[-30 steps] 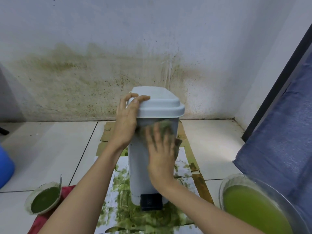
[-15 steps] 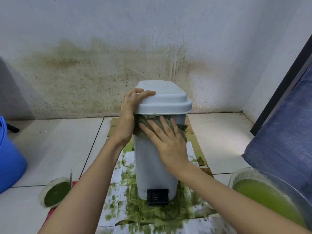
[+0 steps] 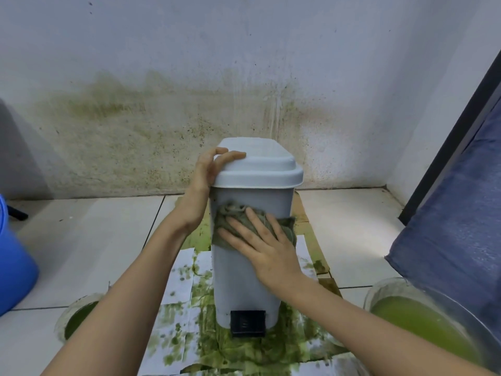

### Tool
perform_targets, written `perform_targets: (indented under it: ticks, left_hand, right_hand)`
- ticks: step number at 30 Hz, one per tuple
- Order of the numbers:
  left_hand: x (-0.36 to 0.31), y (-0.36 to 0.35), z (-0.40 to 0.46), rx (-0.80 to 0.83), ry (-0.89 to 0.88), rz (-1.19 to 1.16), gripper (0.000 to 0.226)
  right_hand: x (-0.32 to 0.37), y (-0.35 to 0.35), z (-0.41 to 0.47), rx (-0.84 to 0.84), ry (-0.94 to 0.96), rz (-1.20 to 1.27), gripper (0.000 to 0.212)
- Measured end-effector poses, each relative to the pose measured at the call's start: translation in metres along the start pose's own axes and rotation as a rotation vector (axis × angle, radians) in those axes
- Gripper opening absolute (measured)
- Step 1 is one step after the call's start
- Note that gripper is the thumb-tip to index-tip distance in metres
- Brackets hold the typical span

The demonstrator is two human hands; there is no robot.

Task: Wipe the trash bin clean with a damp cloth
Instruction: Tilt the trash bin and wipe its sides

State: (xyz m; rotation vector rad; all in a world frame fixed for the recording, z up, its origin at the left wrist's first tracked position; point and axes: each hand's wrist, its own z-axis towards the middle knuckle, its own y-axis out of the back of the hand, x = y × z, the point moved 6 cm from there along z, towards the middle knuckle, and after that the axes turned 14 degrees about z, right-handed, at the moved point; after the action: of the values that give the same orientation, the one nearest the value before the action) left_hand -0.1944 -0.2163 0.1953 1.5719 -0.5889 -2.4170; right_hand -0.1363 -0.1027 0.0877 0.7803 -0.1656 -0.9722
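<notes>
Standing upright on green-spattered paper sheets [image 3: 187, 270], just before the stained wall [image 3: 135, 131]: one pale trash bin [image 3: 241, 280], lid [image 3: 257, 166] shut, black pedal [image 3: 247, 322] at its foot facing the wearer. Long axis: vertical, so the unwiped run of the front face lies straight below the cloth, toward the pedal. Right hand [image 3: 267, 248]: fingers spread flat, palm pressing a damp, green-grey cloth [image 3: 235, 221] against the upper front of the bin, a little under the lid's rim; the cloth is bunched above the fingertips and trails past the bin's right edge. Left hand [image 3: 203, 183]: curled over the lid's left near corner, thumb and fingers [image 3: 233, 156] hooked on top, bracing the bin (a steadying hold, not a wiping one). Nearer hand to the work: the right, already in contact. Judged next move: a stroke down the front face along the long axis, with the left hand's hold opposing any tip or slide on the wet paper. Adjacent items: blue bucket [image 3: 13, 267] at far left, small bowl of green paste [image 3: 78, 316] near left, large basin of green liquid [image 3: 423, 327] near right, blue fabric [image 3: 461, 226] hanging at right.
</notes>
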Motion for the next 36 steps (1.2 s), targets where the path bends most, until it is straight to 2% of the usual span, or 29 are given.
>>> perform_targets:
  ticks: [4, 6, 8, 11, 13, 15, 18, 20, 22, 28, 30, 32, 34, 36]
  left_hand:
    - [0.004, 0.001, -0.004, -0.020, 0.023, 0.051, 0.037]
    - [0.005, 0.000, -0.008, -0.033, -0.044, 0.206, 0.029]
    - [0.004, 0.000, -0.010, -0.061, -0.109, 0.285, 0.030]
    - [0.004, -0.001, -0.008, -0.074, -0.144, 0.286, 0.035]
    - [0.004, -0.003, -0.007, -0.082, -0.156, 0.276, 0.035]
    - [0.007, -0.003, -0.009, -0.093, -0.160, 0.266, 0.035]
    - [0.008, -0.001, -0.011, -0.097, -0.149, 0.245, 0.034]
    - [0.007, -0.002, -0.015, -0.098, -0.150, 0.248, 0.034]
    - [0.006, -0.005, -0.023, -0.094, -0.174, 0.253, 0.034]
    - [0.010, -0.005, -0.056, -0.101, -0.188, 0.262, 0.037]
    - [0.008, -0.009, -0.068, -0.104, -0.192, 0.257, 0.037]
    - [0.008, -0.013, -0.081, -0.098, -0.183, 0.256, 0.037]
    - [0.010, -0.014, -0.095, -0.075, -0.160, 0.265, 0.037]
    - [0.010, -0.012, -0.109, -0.026, -0.124, 0.284, 0.039]
  right_hand:
    - [0.025, -0.032, -0.077, 0.339, 0.305, -0.112, 0.066]
    - [0.024, -0.030, -0.091, 0.405, 0.317, -0.120, 0.078]
    - [0.010, -0.015, -0.065, 0.280, 0.145, -0.090, 0.079]
    - [-0.017, 0.017, -0.009, -0.035, -0.124, -0.020, 0.055]
    - [-0.022, 0.022, 0.007, -0.110, -0.197, 0.054, 0.044]
    - [-0.012, 0.011, -0.001, -0.094, -0.164, 0.080, 0.043]
    - [0.022, -0.017, -0.050, 0.120, 0.029, 0.164, 0.055]
    - [0.055, -0.037, -0.092, 0.403, 0.167, 0.247, 0.059]
    - [0.079, -0.051, -0.120, 0.630, 0.191, 0.313, 0.058]
    - [0.080, -0.042, -0.138, 0.828, -0.114, 0.625, 0.060]
    - [0.076, -0.031, -0.150, 0.942, -0.255, 0.721, 0.067]
    - [0.073, -0.017, -0.155, 0.983, -0.366, 0.755, 0.070]
    - [0.066, -0.006, -0.159, 0.959, -0.506, 0.760, 0.070]
    - [0.058, 0.005, -0.159, 0.840, -0.681, 0.770, 0.059]
